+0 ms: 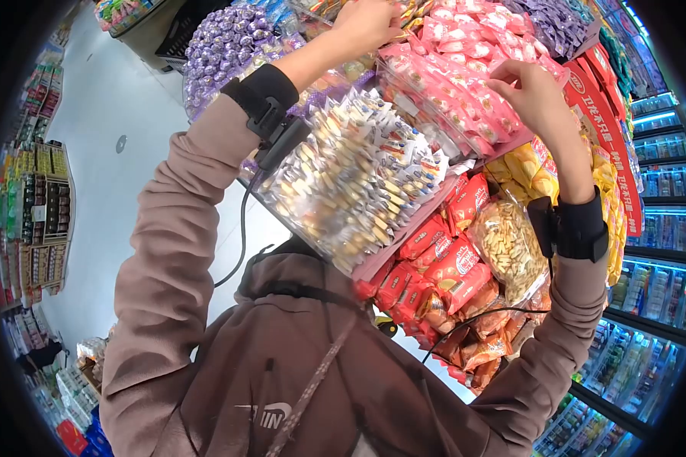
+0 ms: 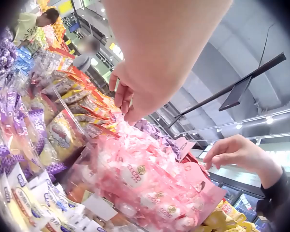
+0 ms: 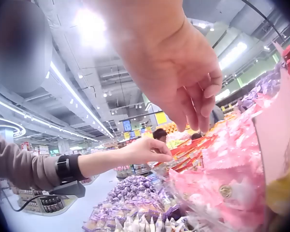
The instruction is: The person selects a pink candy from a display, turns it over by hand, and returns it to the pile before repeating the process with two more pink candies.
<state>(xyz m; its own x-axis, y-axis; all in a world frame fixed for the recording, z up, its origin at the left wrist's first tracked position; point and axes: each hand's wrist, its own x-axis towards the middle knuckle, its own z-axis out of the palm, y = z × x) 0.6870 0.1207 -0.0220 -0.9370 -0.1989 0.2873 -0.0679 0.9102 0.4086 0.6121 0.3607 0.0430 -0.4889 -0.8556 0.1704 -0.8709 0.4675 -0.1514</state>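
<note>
My left hand (image 1: 367, 29) reaches over the back left edge of a heap of pink candy packets (image 1: 472, 84), beside a row of orange and yellow snack bags (image 2: 84, 101). Its fingers hang loosely bent, and nothing shows between them in the left wrist view. Above the right side of the pink packets hovers my right hand (image 1: 540, 95), thumb and fingers loosely curved. In the right wrist view its fingers (image 3: 200, 108) point downward and hold nothing. A clear divider (image 1: 415, 103) runs along the front of the pink packets.
White-wrapped sticks (image 1: 358, 171) fill the bin nearest my body. Purple candies (image 1: 229, 49) lie left; red packets (image 1: 442, 259), a clear bag of nuts (image 1: 507, 240) and yellow packets (image 1: 514, 175) lie right. A red printed board (image 1: 606, 137) edges the display. Other people (image 2: 31, 24) stand beyond.
</note>
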